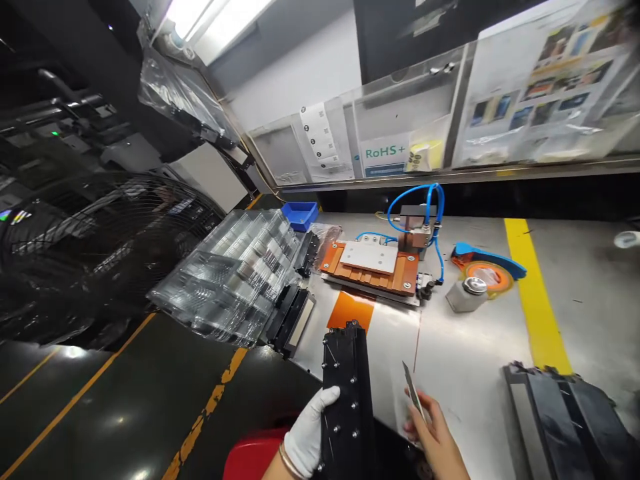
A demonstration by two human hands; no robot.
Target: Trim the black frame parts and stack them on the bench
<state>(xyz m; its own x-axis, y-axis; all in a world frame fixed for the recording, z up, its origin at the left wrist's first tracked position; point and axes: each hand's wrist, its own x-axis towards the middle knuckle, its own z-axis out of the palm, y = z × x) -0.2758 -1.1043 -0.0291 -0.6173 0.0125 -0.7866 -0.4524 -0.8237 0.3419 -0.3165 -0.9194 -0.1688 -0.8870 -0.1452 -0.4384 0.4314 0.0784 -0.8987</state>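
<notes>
Left hand [306, 432] grips black bar [346, 373] | right hand [431, 423] pinches pointy tool [412, 388] right of bar | likely readying; next needs care

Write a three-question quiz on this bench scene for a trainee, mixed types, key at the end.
1. What does the right hand hold?
2. True or false: the bottle stands nearer to the tape roll than to the blue tray.
3. The left hand holds a long part. Its colour is: a) white; b) orange; c) black.

Key:
1. A slim tool with a pointed tip.
2. True.
3. c
</notes>
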